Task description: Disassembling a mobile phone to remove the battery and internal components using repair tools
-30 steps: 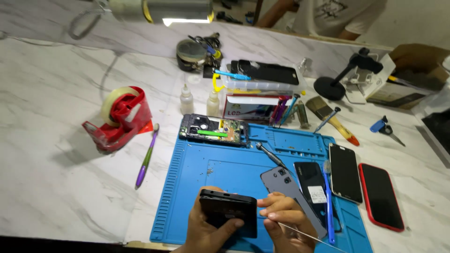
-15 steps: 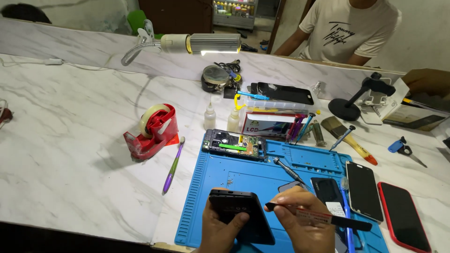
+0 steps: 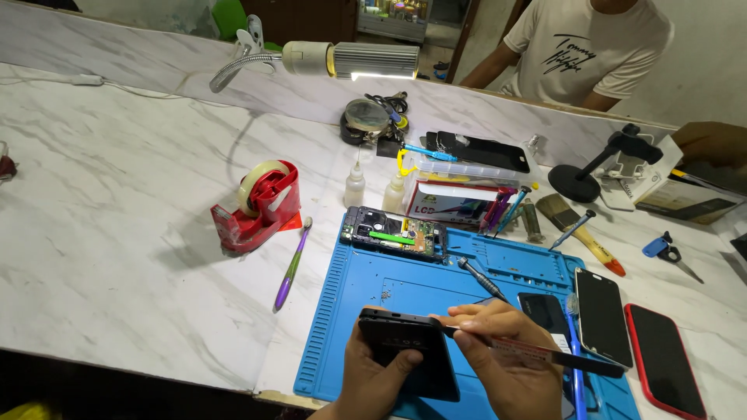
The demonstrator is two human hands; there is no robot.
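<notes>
Left hand (image 3: 381, 377) gripped a black phone (image 3: 408, 350) above the blue mat (image 3: 373, 288); right hand (image 3: 498, 358) pinched a thin dark tool (image 3: 545, 356) against its edge. Behind the mat: white-and-red rectangular box (image 3: 451, 204). Left of it: red tape dispenser (image 3: 261, 206).

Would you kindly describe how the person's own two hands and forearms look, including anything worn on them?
Both the left hand and the right hand are bare: no gloves, rings or watch show. No sleeve reaches the wrists, which the picture's lower edge cuts off. The fingernails are short and plain.
</notes>
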